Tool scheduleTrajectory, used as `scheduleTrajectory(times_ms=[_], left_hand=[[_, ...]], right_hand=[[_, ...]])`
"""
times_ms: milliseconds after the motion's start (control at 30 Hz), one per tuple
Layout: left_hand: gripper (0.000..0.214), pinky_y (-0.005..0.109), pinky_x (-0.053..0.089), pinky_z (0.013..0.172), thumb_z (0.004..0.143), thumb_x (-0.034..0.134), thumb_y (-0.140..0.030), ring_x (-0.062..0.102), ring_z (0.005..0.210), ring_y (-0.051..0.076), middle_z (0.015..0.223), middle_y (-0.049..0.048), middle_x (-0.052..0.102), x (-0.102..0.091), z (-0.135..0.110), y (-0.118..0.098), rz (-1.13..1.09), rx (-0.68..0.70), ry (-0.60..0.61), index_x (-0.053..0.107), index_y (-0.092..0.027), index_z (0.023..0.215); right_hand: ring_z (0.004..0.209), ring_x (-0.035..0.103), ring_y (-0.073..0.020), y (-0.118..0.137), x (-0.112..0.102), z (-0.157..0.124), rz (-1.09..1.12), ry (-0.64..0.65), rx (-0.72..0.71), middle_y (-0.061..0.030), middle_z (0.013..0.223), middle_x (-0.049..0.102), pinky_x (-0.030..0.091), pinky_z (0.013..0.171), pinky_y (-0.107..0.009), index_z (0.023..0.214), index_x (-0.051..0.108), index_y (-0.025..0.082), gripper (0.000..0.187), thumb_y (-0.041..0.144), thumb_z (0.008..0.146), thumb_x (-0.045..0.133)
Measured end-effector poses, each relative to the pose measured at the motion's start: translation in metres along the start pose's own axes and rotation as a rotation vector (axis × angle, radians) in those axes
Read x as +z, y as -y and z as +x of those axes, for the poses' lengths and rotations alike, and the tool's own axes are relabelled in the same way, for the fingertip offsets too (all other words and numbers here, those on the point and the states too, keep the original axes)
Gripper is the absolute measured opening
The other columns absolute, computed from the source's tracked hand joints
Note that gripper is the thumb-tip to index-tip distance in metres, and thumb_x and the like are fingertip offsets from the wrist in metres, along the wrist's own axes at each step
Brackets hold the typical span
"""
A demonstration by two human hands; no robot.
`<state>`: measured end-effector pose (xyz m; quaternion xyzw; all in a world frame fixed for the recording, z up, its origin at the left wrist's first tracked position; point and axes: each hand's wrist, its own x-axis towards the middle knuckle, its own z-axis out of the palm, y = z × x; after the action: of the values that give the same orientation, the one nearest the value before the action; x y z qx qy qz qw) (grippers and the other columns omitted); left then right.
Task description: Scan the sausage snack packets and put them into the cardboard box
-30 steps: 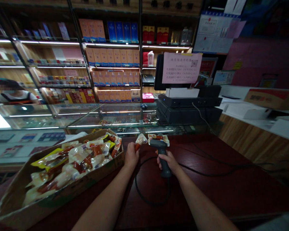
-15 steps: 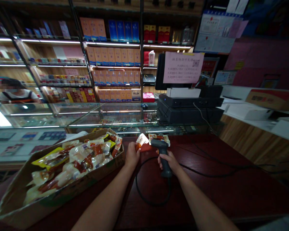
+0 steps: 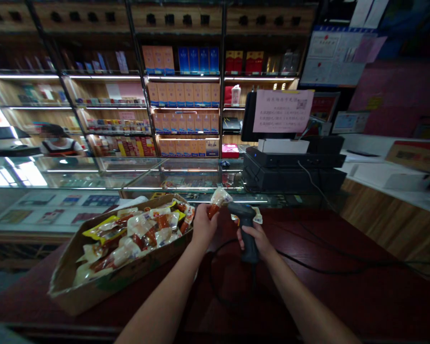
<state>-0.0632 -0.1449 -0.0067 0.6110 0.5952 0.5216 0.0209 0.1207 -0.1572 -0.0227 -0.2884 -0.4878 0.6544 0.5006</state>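
My left hand (image 3: pixel 204 227) is raised and shut on a small clear plastic snack packet (image 3: pixel 218 199) with a reddish-brown filling. Its top sits close to the head of a black handheld barcode scanner (image 3: pixel 245 224), which my right hand (image 3: pixel 254 239) grips by the handle. Partly hidden behind the scanner, a second packet (image 3: pixel 257 216) lies on the dark red counter top (image 3: pixel 318 239). To the left of my left wrist stands a cardboard tray (image 3: pixel 118 272) heaped with similar packets. The scanner's black cable (image 3: pixel 218 277) loops across the counter below my hands.
A glass display case (image 3: pixel 186 174) runs along the far counter edge. Beyond it stand a black till stack (image 3: pixel 294 167) and a monitor bearing a pink notice (image 3: pixel 283 111). Shelves of boxed goods (image 3: pixel 182 95) fill the back wall, and a person (image 3: pixel 59 143) stands at the left.
My left hand has lifted its packet higher, close to the scanner head. The whole scene has shifted in view as my head turned, and the tray now appears smaller and further left.
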Motion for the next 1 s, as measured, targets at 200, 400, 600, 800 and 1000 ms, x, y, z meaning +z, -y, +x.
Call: scheduleTrajectory(times_ms=[200,400,600,800,1000], left_hand=[[0.024,0.033,0.045,0.075,0.073,0.060,-0.032,0.058,0.084,0.021,0.090,0.0057,0.061,-0.096,0.025,0.019,0.226,-0.101,-0.236,0.056,-0.019,0.093],[0.026,0.044,0.039,0.086,0.074,0.058,-0.036,0.055,0.098,0.029,0.100,0.0110,0.061,-0.160,0.020,0.056,0.567,-0.197,-0.345,0.061,-0.018,0.093],[0.026,0.056,0.027,0.099,0.078,0.055,-0.036,0.045,0.117,0.032,0.123,0.0140,0.051,-0.156,0.015,0.054,0.519,-0.125,-0.413,0.061,-0.017,0.095],[0.018,0.041,0.033,0.102,0.082,0.052,-0.027,0.042,0.122,0.025,0.125,0.0125,0.046,-0.100,0.003,0.028,0.281,0.144,-0.286,0.057,-0.018,0.097],[0.023,0.038,0.038,0.101,0.080,0.052,-0.019,0.047,0.117,0.022,0.123,0.0117,0.050,0.011,-0.010,0.008,0.142,0.290,0.227,0.054,-0.017,0.102]], right_hand=[[0.037,0.055,-0.0117,0.010,0.051,0.009,0.001,0.192,0.012,0.0015,0.055,0.062,0.045,0.035,-0.021,0.097,0.057,0.015,0.036,0.035,0.068,0.065],[0.037,0.055,-0.0118,-0.003,0.085,0.017,0.016,0.274,0.004,0.0010,0.054,0.063,0.043,0.034,-0.021,0.094,0.058,0.013,0.033,0.033,0.068,0.064],[0.036,0.055,-0.0122,-0.009,0.099,0.015,0.009,0.314,0.014,0.0009,0.054,0.064,0.044,0.035,-0.021,0.095,0.058,0.013,0.033,0.032,0.068,0.064],[0.039,0.058,-0.0127,-0.008,0.068,0.013,-0.071,0.192,0.001,0.0009,0.056,0.064,0.043,0.038,-0.020,0.095,0.057,0.014,0.032,0.031,0.069,0.063],[0.037,0.056,-0.0113,0.002,-0.006,0.017,-0.058,-0.076,-0.046,0.0020,0.058,0.064,0.043,0.036,-0.021,0.080,0.058,0.015,0.026,0.030,0.061,0.067]])
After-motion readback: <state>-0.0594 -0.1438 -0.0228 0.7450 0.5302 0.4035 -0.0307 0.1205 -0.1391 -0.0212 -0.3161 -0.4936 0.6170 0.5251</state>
